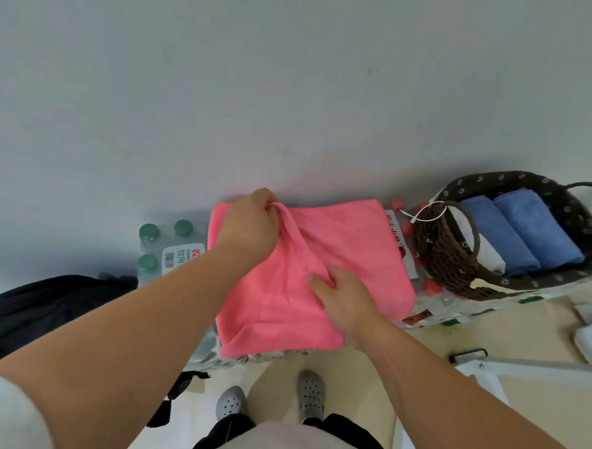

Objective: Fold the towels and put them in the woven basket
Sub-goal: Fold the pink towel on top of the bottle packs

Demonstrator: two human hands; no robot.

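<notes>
A pink towel (351, 248) lies spread over packs of bottled water against the wall. My left hand (248, 223) grips a raised ridge of the towel at its far left corner. Nearer to me, my right hand (340, 297) pinches the same ridge at the towel's middle. To the right stands the dark woven basket (447, 263). Inside it lie two folded blue towels (527, 233) side by side and a folded white towel (488, 250) on their left.
Green-capped water bottles (150, 237) show at the towel's left, red-capped ones (430, 286) under its right edge. A black bag (36, 310) sits on the floor at left. A white metal frame (527, 367) stands at right. My shoes (309, 393) are below.
</notes>
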